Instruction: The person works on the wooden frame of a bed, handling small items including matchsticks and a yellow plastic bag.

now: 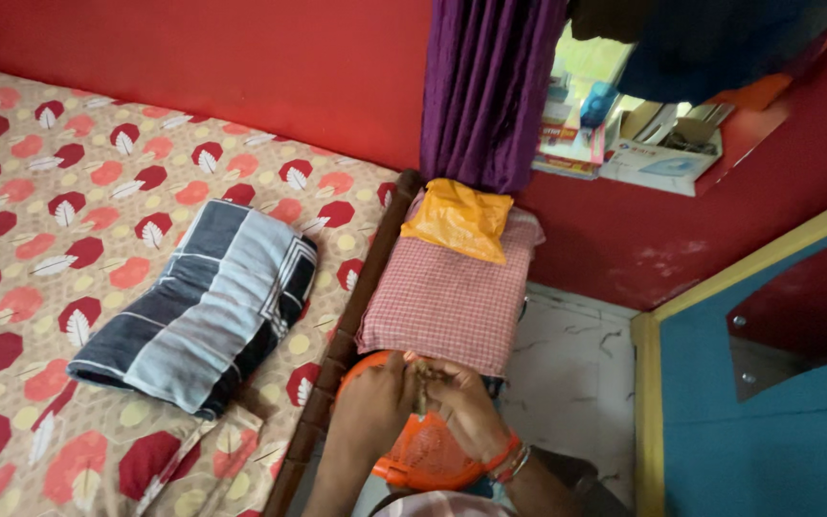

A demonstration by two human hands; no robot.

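Meeting over an orange mesh basket [428, 455], the left hand [375, 393] and right hand [466, 407] pinch something small between their fingertips — too hidden to identify; just above lies a pink checked cloth [447, 297] with an orange bag [458, 218] on it; a folded striped blanket [198, 306] rests on the bed [69, 191].

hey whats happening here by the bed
A person stands beside a bed, both hands together over an orange mesh basket. The left hand and right hand seem to pinch something small; what it is cannot be told. Just beyond is a checked cloth-covered stand with a yellow bag on top. A folded striped blanket lies on the bed.
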